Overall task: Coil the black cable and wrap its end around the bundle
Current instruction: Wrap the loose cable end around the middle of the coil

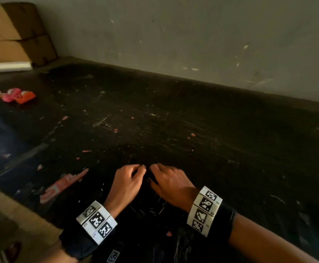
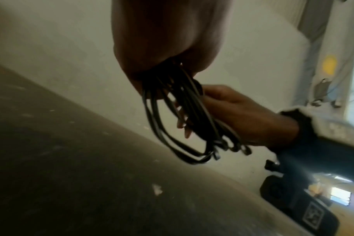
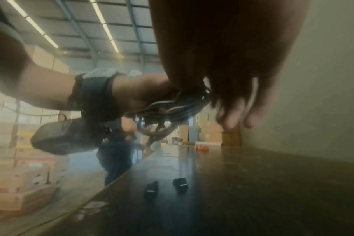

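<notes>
The black cable (image 2: 184, 119) is gathered into a bundle of several long loops that hang above the dark table (image 1: 155, 120). My left hand (image 2: 168, 67) grips the top of the bundle from above. My right hand (image 2: 194, 111) holds the loops from the side, thumb on one face and fingers (image 2: 182, 126) showing through on the other. In the head view both hands meet near the table's front, left hand (image 1: 139, 170) and right hand (image 1: 155, 173), and the cable is nearly lost against the dark top. In the right wrist view the cable (image 3: 172, 110) runs between the two hands.
Two small black pieces (image 3: 152, 189) (image 3: 180, 183) lie on the table below the hands. A red-white wrapper (image 1: 60, 186) lies at front left, a pink and orange item (image 1: 16, 95) at far left. Cardboard boxes (image 1: 16, 33) stand at the back left. A grey wall (image 1: 192, 44) runs along the far edge.
</notes>
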Motion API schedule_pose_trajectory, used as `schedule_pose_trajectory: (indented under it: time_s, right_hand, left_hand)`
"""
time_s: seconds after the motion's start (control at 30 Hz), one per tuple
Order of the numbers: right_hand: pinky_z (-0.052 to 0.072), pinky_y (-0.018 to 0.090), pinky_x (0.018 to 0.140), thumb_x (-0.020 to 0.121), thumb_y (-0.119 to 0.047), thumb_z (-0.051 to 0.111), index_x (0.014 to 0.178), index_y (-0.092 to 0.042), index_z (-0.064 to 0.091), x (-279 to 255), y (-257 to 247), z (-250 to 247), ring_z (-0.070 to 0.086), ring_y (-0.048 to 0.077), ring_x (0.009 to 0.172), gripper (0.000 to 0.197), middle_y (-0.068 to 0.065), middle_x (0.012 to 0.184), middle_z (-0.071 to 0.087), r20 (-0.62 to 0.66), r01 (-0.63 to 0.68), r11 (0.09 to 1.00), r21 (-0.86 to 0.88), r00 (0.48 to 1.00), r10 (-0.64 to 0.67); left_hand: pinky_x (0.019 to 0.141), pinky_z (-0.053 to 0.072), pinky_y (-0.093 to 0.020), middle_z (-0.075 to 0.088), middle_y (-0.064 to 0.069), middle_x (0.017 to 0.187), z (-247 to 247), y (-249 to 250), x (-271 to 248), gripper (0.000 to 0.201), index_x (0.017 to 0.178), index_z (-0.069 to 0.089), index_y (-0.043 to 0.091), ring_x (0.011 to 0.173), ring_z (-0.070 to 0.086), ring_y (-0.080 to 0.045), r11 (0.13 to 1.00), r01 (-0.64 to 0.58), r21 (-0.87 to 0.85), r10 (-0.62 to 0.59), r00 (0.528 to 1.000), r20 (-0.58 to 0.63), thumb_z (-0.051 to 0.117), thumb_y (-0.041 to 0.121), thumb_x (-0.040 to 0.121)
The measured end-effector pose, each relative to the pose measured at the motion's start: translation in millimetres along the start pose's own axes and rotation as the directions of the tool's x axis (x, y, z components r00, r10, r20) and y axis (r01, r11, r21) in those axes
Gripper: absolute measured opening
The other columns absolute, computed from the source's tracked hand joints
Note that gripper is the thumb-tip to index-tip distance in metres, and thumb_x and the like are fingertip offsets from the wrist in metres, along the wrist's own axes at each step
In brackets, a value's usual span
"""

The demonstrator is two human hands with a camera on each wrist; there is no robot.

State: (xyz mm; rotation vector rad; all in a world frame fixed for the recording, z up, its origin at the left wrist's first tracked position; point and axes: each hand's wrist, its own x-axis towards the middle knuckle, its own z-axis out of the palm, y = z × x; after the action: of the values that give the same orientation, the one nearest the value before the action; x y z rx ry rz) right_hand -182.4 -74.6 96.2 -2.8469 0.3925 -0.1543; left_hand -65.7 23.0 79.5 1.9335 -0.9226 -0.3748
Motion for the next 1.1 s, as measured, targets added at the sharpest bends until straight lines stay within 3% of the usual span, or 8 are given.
schedule_pose_trajectory:
  time_s: [0.17, 0.37, 0.47, 0.57, 0.7, 0.87, 1.0, 1.1]
  right_hand:
    - [0.046, 0.040, 0.082, 0.097, -0.038, 0.040, 0.119, -0.011, 0.047, 10, -10, 28, 0.062, 0.034, 0.099, 0.036, 0.014, 0.111, 0.064, 0.158, 0.031, 0.994, 0.108, 0.986, -0.048]
    - [0.051, 0.040, 0.086, 0.097, -0.045, 0.037, 0.105, -0.017, 0.061, 38, 12, 48, 0.062, 0.018, 0.093, 0.038, 0.004, 0.104, 0.066, 0.248, -0.197, 0.928, 0.315, 0.961, 0.119]
    - [0.051, 0.037, 0.083, 0.097, -0.037, 0.041, 0.102, -0.016, 0.061, 58, 11, 68, 0.062, 0.019, 0.092, 0.030, 0.005, 0.103, 0.065, 0.296, -0.208, 0.948, 0.242, 0.946, 0.132]
    - [0.049, 0.039, 0.089, 0.096, -0.031, 0.044, 0.109, -0.017, 0.060, 80, -8, 88, 0.060, 0.021, 0.101, 0.025, 0.005, 0.111, 0.062, 0.332, -0.161, 0.964, 0.210, 0.939, 0.084]
    - [0.043, 0.037, 0.097, 0.097, -0.025, 0.044, 0.133, -0.015, 0.047, 113, -38, 109, 0.051, 0.023, 0.118, 0.038, 0.007, 0.132, 0.049, 0.329, -0.026, 0.986, 0.162, 0.944, -0.029]
    - [0.046, 0.042, 0.092, 0.096, -0.021, 0.044, 0.123, -0.008, 0.055, 140, -59, 123, 0.052, 0.029, 0.113, 0.032, 0.013, 0.124, 0.050, 0.412, 0.084, 0.996, -0.039, 0.909, -0.060]
    - [0.048, 0.040, 0.089, 0.096, -0.018, 0.043, 0.115, -0.007, 0.061, 140, -59, 123, 0.057, 0.028, 0.105, 0.028, 0.013, 0.117, 0.055, 0.402, -0.066, 0.998, 0.023, 0.914, 0.051]
    - [0.050, 0.039, 0.088, 0.092, -0.018, 0.050, 0.110, -0.011, 0.065, 129, -54, 114, 0.061, 0.024, 0.099, 0.024, 0.010, 0.109, 0.060, 0.284, -0.233, 0.948, 0.218, 0.944, 0.167]
  left_hand:
    - [0.052, 0.035, -0.021, 0.053, 0.006, 0.043, -6, -37, -10, 0.040, 0.050, 0.054, 0.011, 0.047, 0.048, -0.001, 0.998, 0.056, 0.039, -0.055, 0.998, -0.039, 0.059, 0.013, 0.089]
    - [0.075, 0.045, -0.040, 0.070, -0.021, 0.073, -65, -96, -6, 0.028, 0.069, 0.069, -0.003, 0.072, 0.061, -0.025, 0.947, 0.314, -0.063, -0.320, 0.932, -0.168, 0.058, 0.013, 0.089]
    - [0.076, 0.046, -0.038, 0.069, -0.013, 0.072, -95, -122, -7, 0.026, 0.068, 0.070, 0.008, 0.070, 0.062, -0.021, 0.885, 0.445, -0.141, -0.463, 0.873, -0.152, 0.058, 0.016, 0.090]
    - [0.068, 0.050, -0.047, 0.063, -0.028, 0.067, -111, -144, -6, 0.031, 0.073, 0.064, -0.010, 0.065, 0.062, -0.038, 0.848, 0.487, -0.209, -0.520, 0.839, -0.158, 0.057, 0.015, 0.090]
    - [0.059, 0.044, -0.034, 0.059, -0.010, 0.059, -120, -158, 1, 0.027, 0.064, 0.062, 0.005, 0.061, 0.058, -0.024, 0.836, 0.497, -0.234, -0.536, 0.832, -0.146, 0.057, 0.011, 0.089]
    - [0.064, 0.042, -0.023, 0.062, 0.000, 0.075, -126, -161, 14, 0.018, 0.071, 0.062, 0.011, 0.069, 0.056, -0.009, 0.862, 0.443, -0.249, -0.480, 0.870, -0.115, 0.058, 0.005, 0.088]
    - [0.069, 0.035, -0.015, 0.055, 0.020, 0.080, -121, -163, 23, 0.018, 0.069, 0.060, 0.009, 0.072, 0.053, 0.018, 0.927, 0.341, -0.159, -0.342, 0.939, 0.018, 0.057, 0.004, 0.086]
    - [0.072, 0.043, -0.021, 0.061, 0.010, 0.074, -106, -157, 28, 0.013, 0.075, 0.063, 0.011, 0.071, 0.057, 0.006, 0.940, 0.321, -0.120, -0.301, 0.940, 0.158, 0.057, 0.009, 0.086]
